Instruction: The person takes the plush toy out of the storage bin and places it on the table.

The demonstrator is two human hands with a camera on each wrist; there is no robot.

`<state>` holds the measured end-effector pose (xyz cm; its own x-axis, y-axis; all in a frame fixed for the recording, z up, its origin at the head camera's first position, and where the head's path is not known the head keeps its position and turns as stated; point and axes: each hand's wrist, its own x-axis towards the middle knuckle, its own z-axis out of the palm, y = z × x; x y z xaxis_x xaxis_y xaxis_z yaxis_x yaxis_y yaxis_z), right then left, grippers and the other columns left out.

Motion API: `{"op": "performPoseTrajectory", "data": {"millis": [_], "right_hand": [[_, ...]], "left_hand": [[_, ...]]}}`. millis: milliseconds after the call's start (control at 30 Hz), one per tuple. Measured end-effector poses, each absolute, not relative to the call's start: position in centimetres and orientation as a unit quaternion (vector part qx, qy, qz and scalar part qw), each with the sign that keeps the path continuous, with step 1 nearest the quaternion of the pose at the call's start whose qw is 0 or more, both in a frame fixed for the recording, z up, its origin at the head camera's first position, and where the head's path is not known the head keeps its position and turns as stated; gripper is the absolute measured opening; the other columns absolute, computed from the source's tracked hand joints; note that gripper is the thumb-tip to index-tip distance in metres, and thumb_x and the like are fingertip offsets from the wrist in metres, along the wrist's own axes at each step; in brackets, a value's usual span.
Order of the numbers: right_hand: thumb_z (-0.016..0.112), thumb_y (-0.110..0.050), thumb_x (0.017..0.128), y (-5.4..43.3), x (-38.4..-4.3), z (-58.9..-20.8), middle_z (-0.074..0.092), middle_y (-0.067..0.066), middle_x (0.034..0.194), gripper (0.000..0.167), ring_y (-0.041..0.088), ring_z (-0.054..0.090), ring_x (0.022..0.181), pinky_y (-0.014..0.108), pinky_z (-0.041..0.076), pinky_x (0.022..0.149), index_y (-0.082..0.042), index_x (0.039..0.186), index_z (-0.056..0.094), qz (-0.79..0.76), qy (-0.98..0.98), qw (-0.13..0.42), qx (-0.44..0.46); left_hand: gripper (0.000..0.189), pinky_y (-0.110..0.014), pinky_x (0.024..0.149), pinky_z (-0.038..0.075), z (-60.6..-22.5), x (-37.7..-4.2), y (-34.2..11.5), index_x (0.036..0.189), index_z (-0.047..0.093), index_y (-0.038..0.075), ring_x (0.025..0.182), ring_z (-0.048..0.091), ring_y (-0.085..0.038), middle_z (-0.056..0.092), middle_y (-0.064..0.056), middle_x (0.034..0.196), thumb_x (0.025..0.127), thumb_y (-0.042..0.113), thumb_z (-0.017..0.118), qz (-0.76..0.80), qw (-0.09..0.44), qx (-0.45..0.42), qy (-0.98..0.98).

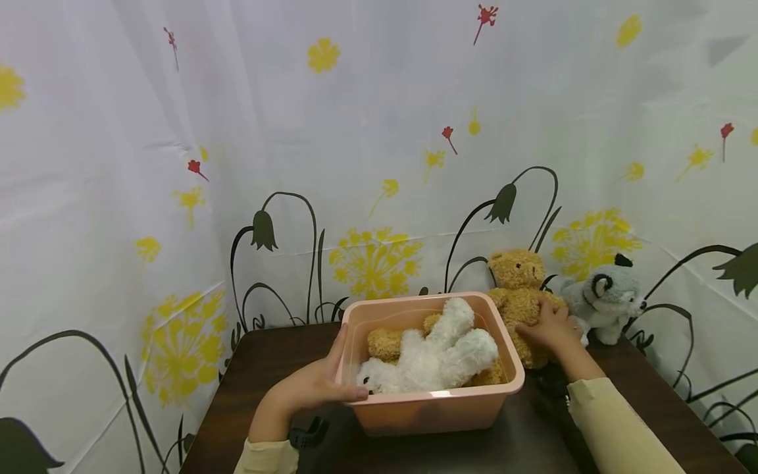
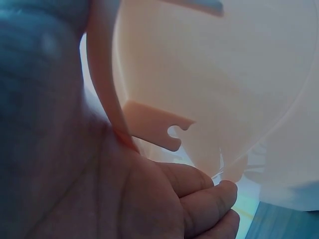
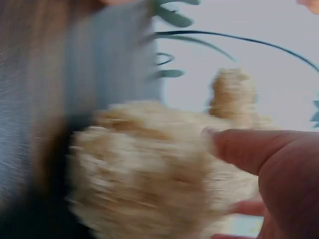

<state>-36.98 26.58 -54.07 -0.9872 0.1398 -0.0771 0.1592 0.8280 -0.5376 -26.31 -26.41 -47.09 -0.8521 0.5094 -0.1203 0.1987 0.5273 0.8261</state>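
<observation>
A pink plastic basin [image 1: 426,411] stands on the dark table. My left hand [image 1: 314,385] grips its left end, thumb at the front rim. In the left wrist view, my left fingers [image 2: 207,201] curl below the basin's rim [image 2: 102,64]. Inside the basin lies a white plush toy [image 1: 426,359] on top of golden-brown plush [image 1: 385,343]. Right of the basin a golden-brown teddy bear [image 1: 516,271] sits upright. My right hand [image 1: 553,327] holds it by the body, as the bear's fur [image 3: 144,169] under my thumb [image 3: 249,149] shows in the blurred right wrist view.
A grey and white plush dog [image 1: 610,296] sits at the table's back right corner, close beside the bear. Behind the dark wooden table [image 1: 272,349] hangs a white curtain [image 1: 367,131] with printed flowers. A dark strap [image 1: 309,434] is at my left wrist.
</observation>
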Motion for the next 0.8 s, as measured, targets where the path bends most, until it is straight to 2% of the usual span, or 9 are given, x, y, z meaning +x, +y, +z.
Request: {"op": "performPoseTrajectory", "data": {"millis": [100,167,233,300,433,567,733,800], "right_hand": [[0.062,-0.05,0.106,27.1,-35.2,-50.7,0.03,0.052,0.154,0.086,0.07,0.041,0.133,0.079,0.038,0.102,0.014,0.156,0.034,-0.286,0.955,0.019,0.08],[0.057,-0.046,0.109,26.8,-33.9,-48.0,0.042,0.047,0.151,0.08,0.06,0.058,0.117,0.067,0.051,0.089,0.014,0.157,0.034,-0.312,0.947,0.007,0.077],[0.051,-0.047,0.111,26.1,-32.6,-45.3,0.052,0.042,0.147,0.082,0.049,0.066,0.101,0.053,0.054,0.074,0.012,0.163,0.029,-0.337,0.939,-0.02,0.062],[0.049,-0.053,0.112,25.1,-31.4,-42.8,0.057,0.036,0.143,0.081,0.041,0.068,0.096,0.045,0.052,0.069,0.007,0.164,0.031,-0.355,0.933,-0.051,0.042],[0.049,-0.061,0.111,22.4,-29.3,-38.4,0.06,0.025,0.141,0.071,0.041,0.065,0.114,0.048,0.053,0.08,-0.003,0.152,0.044,-0.379,0.919,-0.106,-0.013],[0.057,-0.051,0.112,19.0,-28.7,-34.8,0.065,0.019,0.136,0.048,0.041,0.062,0.127,0.058,0.052,0.095,-0.008,0.133,0.057,-0.394,0.903,-0.147,-0.091],[0.066,-0.038,0.11,14.3,-30.1,-31.9,0.07,0.009,0.124,0.025,0.031,0.065,0.122,0.057,0.049,0.106,-0.015,0.116,0.063,-0.393,0.887,-0.161,-0.18],[0.067,-0.035,0.11,12.1,-30.8,-31.4,0.071,0.006,0.119,0.019,0.027,0.066,0.114,0.054,0.05,0.102,-0.017,0.114,0.064,-0.392,0.883,-0.15,-0.21]], "left_hand": [[0.141,-0.044,0.106,0.054,-47.1,-26.5,-26.1,0.171,-0.025,0.04,0.135,0.064,-0.033,0.033,-0.024,0.175,0.088,0.049,0.089,0.446,0.184,0.202,0.852],[0.142,-0.044,0.106,0.054,-47.1,-26.5,-26.1,0.171,-0.025,0.04,0.135,0.064,-0.032,0.032,-0.024,0.175,0.088,0.049,0.09,0.449,0.188,0.195,0.851],[0.142,-0.044,0.106,0.054,-47.0,-26.5,-26.1,0.171,-0.024,0.039,0.134,0.064,-0.032,0.032,-0.025,0.175,0.087,0.049,0.09,0.449,0.189,0.19,0.853],[0.142,-0.045,0.107,0.054,-47.0,-26.4,-26.2,0.171,-0.024,0.039,0.134,0.064,-0.032,0.032,-0.026,0.175,0.087,0.049,0.09,0.446,0.188,0.187,0.855],[0.142,-0.046,0.107,0.053,-46.9,-26.4,-26.3,0.171,-0.024,0.04,0.135,0.064,-0.033,0.033,-0.026,0.174,0.088,0.048,0.09,0.45,0.19,0.189,0.852],[0.141,-0.044,0.107,0.054,-46.8,-26.4,-26.4,0.17,-0.026,0.041,0.136,0.064,-0.033,0.031,-0.027,0.175,0.089,0.046,0.09,0.46,0.196,0.193,0.844],[0.141,-0.045,0.106,0.054,-46.9,-26.2,-26.5,0.17,-0.026,0.041,0.135,0.065,-0.034,0.031,-0.028,0.175,0.089,0.046,0.089,0.466,0.197,0.194,0.841],[0.141,-0.046,0.106,0.054,-46.9,-26.1,-26.6,0.17,-0.026,0.04,0.134,0.065,-0.033,0.033,-0.029,0.174,0.089,0.047,0.089,0.459,0.196,0.193,0.845]]}}
